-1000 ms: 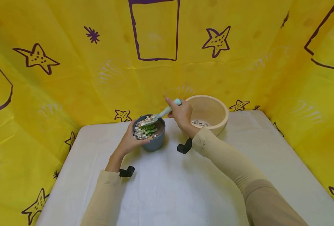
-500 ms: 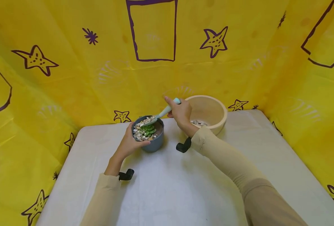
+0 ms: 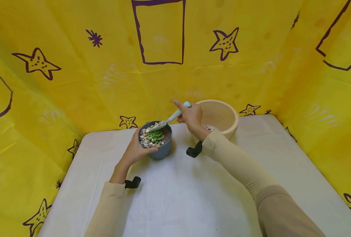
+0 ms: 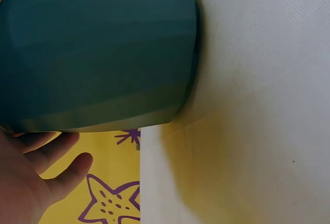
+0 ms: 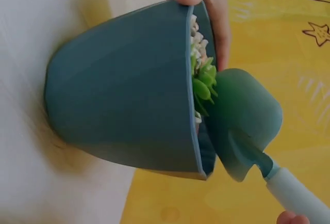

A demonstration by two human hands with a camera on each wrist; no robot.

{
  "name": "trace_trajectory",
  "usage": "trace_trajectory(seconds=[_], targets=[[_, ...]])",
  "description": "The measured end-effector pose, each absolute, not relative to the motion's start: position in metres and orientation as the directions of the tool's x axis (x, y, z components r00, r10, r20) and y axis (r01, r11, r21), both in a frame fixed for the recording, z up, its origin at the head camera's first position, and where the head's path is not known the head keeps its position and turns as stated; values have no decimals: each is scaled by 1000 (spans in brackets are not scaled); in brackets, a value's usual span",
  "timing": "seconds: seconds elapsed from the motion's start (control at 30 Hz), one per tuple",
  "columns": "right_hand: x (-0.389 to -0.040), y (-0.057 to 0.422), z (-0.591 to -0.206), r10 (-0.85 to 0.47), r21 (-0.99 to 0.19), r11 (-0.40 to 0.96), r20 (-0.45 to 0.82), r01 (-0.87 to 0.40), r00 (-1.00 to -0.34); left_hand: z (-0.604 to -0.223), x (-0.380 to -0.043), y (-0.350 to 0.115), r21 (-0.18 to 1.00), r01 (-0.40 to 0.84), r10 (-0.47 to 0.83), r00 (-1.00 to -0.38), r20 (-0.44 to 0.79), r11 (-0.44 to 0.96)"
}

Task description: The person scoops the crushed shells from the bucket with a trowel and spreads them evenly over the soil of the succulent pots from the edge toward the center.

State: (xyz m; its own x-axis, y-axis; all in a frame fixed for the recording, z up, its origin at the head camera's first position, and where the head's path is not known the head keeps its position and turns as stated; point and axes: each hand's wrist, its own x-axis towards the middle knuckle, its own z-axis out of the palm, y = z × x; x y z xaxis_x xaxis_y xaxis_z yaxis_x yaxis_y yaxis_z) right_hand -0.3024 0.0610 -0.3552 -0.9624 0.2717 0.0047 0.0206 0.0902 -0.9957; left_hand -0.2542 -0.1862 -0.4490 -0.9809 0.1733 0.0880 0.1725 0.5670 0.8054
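Largest item: yellow backdrop (image 3: 163,82), printed with starfish, filling the top and both sides of your head frame. Pale surface (image 3: 175,197) across the lower half. Your tan sleeves, left (image 3: 110,202) and right (image 3: 243,168), enter from the bottom edge. Beige pot (image 3: 219,113): right of centre, mouth up, a few stones (image 3: 208,128) visible at its bottom. Blue-grey pot (image 3: 161,153): just left of centre, on the surface, well apart from the beige one.

Hands: your left hand (image 3: 135,149) grasps the blue-grey pot from its left side, thumb near the rim; your right hand (image 3: 193,117) grips the pale green handle of the trowel (image 3: 172,117), which slants down-left, its blade over the pot's mouth. Light pebbles show at the blade's far edge; you cannot tell from here whether it bears them.

Smallest: green succulent (image 3: 155,136) in the pot's mouth, just beside the blade, contact unclear; pebbles (image 3: 144,141) around it, mostly toward the left.
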Motion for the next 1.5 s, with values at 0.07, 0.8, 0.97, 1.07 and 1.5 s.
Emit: trace_trajectory(seconds=[0.07, 0.8, 0.97, 1.07, 1.5], targets=[[-302, 60, -357, 262, -997, 76, -9, 30, -965, -450, -253, -187, 807, 165, 166, -982, 84, 567], [-297, 53, -355, 242, -997, 80, 21, -1, -970, -449, -251, -187, 808, 102, 125, -992, 35, 580], [-295, 54, -352, 243, -994, 102, 50, -26, -969, -450, -252, -186, 814, 100, 129, -991, 31, 573], [-294, 55, -351, 237, -993, 116, 58, -31, -970, -451, -252, -186, 818, 92, 126, -992, 24, 568], [-292, 59, -343, 231, -985, 157, 101, -65, -968, -452, -252, -187, 823, 102, 130, -991, 35, 559]])
